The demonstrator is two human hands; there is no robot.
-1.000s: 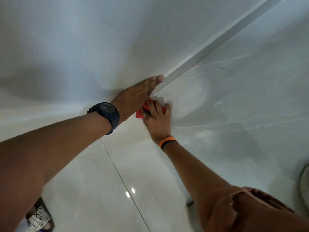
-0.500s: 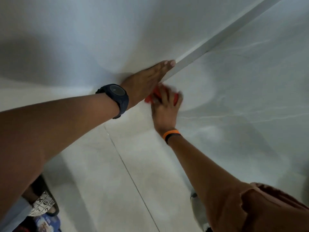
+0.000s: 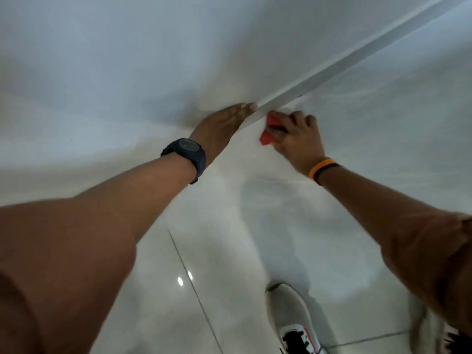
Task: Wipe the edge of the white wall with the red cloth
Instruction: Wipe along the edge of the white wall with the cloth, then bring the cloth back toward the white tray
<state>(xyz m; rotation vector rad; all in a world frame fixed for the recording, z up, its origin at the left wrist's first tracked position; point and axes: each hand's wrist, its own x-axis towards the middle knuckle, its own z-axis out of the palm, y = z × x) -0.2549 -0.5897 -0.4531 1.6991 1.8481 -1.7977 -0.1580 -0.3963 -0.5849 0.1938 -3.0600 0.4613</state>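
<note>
Right hand point(image 3: 293, 139) gripping crumpled red cloth point(image 3: 271, 130), pressed against the long pale edge strip point(image 3: 332, 70) of the white wall point(image 3: 127, 60). Left hand point(image 3: 222, 126) open, flat on wall beside the strip.

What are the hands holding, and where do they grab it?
The right hand grips the bunched red cloth around its middle. The left hand holds nothing, flat against the wall.

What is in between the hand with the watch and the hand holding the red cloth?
The wall's edge strip, in the head view: left hand flat on one side, right hand and red cloth on the other.
</note>
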